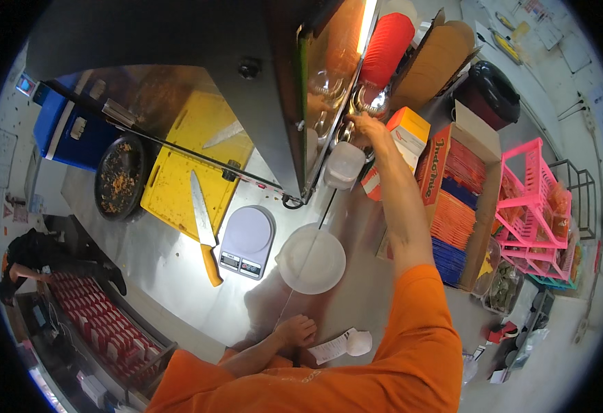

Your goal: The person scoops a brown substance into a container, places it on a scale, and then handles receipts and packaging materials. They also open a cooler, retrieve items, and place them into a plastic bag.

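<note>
My right hand [367, 126] reaches far forward, among shiny metal containers [376, 103] beside the glass of a heated display case. Its fingertips are partly hidden, so I cannot tell if they grip anything. Below it stands a translucent plastic tub [343, 165]. My left hand [297, 330] is loosely curled near the front edge of the steel table [353, 304], with nothing seen in it. Before it sit a translucent white bowl [312, 260] and a digital kitchen scale [248, 240]. A yellow-handled chef's knife [204, 222] lies with its blade over a yellow cutting board [177, 186].
The black display case [177, 31] overhangs the table. Beside my right arm stands a cardboard box [479, 227] of red and blue packets. Pink plastic baskets [536, 201] are farther right. A black pan [120, 178] holds crumbs. Another person [48, 258] bends over red-and-white cartons [100, 320].
</note>
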A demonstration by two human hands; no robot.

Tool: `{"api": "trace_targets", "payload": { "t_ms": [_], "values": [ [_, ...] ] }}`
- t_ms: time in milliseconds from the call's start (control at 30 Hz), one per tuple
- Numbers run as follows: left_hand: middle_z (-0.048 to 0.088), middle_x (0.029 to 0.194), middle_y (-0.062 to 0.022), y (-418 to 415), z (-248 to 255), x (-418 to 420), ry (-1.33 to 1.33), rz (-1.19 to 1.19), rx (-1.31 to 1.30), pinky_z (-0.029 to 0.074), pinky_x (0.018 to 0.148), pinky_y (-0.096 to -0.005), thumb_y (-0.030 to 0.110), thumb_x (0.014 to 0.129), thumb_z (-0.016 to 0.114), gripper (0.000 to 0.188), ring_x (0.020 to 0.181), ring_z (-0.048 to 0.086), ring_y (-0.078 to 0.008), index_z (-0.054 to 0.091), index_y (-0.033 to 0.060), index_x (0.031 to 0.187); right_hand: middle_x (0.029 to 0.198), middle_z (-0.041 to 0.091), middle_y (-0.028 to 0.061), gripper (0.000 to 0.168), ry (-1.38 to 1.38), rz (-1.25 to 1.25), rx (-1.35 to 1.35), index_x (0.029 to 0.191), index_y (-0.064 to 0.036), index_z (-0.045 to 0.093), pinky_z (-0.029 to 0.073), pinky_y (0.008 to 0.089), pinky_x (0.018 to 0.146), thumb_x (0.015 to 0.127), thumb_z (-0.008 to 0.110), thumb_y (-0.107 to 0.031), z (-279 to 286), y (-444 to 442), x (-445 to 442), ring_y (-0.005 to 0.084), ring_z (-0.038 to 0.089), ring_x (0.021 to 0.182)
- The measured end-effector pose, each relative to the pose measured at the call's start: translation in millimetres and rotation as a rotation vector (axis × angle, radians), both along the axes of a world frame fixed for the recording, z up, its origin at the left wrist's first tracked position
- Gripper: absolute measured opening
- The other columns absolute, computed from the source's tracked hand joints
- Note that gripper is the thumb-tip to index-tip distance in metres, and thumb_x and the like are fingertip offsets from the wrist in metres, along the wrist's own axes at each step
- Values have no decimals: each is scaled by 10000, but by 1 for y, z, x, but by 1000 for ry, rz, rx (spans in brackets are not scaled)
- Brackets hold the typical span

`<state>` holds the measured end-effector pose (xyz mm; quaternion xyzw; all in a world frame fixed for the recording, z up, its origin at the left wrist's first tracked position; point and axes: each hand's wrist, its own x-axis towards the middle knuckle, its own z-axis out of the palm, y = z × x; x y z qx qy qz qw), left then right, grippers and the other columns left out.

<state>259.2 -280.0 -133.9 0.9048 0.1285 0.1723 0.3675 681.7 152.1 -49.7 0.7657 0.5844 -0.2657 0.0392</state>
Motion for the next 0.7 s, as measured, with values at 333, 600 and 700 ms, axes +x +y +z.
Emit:
{"api": "trace_targets", "payload": {
  "t_ms": [333,600,700],
  "values": [
    [475,717,-45,2,7,4,-9,40,72,418,613,-328,177,725,637,126,653,488,-213,532,109,708,1164,619,178,832,106,286,45,1354,-197,491,487,411,919,607,831,-328,72,-23,1,332,577,1115],
    [478,735,-45,2,9,2,-10,27,57,417,630,-325,177,734,633,111,674,490,-207,550,105,751,1204,536,103,535,-158,476,365,1181,-312,633,448,441,941,662,756,-275,33,-35,-28,344,529,1119],
    [480,741,-44,2,10,1,2,24,61,416,629,-326,177,736,632,111,677,490,-207,550,105,754,1163,554,93,345,-193,564,418,1067,-235,684,421,416,915,723,681,-214,26,-37,-29,310,516,1104]
  ]
}}
